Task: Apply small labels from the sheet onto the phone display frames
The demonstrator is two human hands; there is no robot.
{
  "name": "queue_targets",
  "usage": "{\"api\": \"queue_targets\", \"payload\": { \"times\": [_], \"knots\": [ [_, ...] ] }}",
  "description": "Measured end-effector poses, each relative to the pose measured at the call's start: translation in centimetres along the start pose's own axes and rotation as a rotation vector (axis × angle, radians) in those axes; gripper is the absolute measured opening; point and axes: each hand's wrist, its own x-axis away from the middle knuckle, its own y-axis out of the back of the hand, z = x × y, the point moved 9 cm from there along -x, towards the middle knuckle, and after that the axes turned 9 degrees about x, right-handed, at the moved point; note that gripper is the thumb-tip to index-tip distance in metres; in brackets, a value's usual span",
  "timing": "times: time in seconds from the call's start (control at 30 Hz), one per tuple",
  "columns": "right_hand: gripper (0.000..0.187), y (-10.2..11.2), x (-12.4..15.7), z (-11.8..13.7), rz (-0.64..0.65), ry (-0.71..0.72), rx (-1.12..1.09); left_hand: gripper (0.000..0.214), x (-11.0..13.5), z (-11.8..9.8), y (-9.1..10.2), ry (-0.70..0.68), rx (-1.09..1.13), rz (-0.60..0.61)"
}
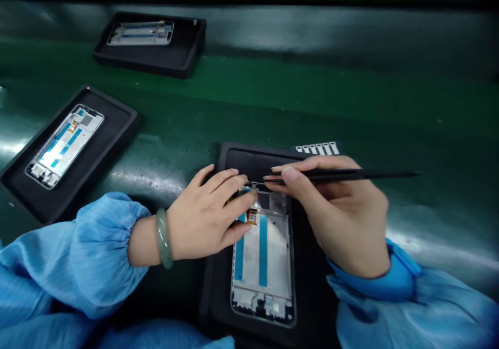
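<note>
A phone frame (268, 266) with two blue strips lies in a black tray (312, 297) right in front of me. My left hand (206, 216) rests on the frame's upper left corner, fingers curled and pressing down near a small orange connector (252, 217). My right hand (339, 214) pinches black tweezers (351, 174), their tips pointing left at the frame's top edge. A green bangle (163, 237) sits on my left wrist. Both arms wear blue sleeves.
Two more black trays with phone frames lie on the green belt, one at the left (66, 146) and one at the far back left (150, 40). A strip of small white labels (317, 148) sits behind my tray.
</note>
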Motion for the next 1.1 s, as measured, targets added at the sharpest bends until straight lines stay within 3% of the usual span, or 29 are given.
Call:
{"api": "queue_targets", "payload": {
  "times": [0.4,1.1],
  "knots": [
    [0.010,-0.3,0.5,1.4,0.022,0.218,0.308,0.044,0.1,0.2,-0.1,0.006,0.024,-0.015],
    [0.014,-0.2,0.4,1.1,0.005,0.143,0.248,0.045,0.1,0.2,-0.1,0.002,0.033,-0.011]
  ]
}}
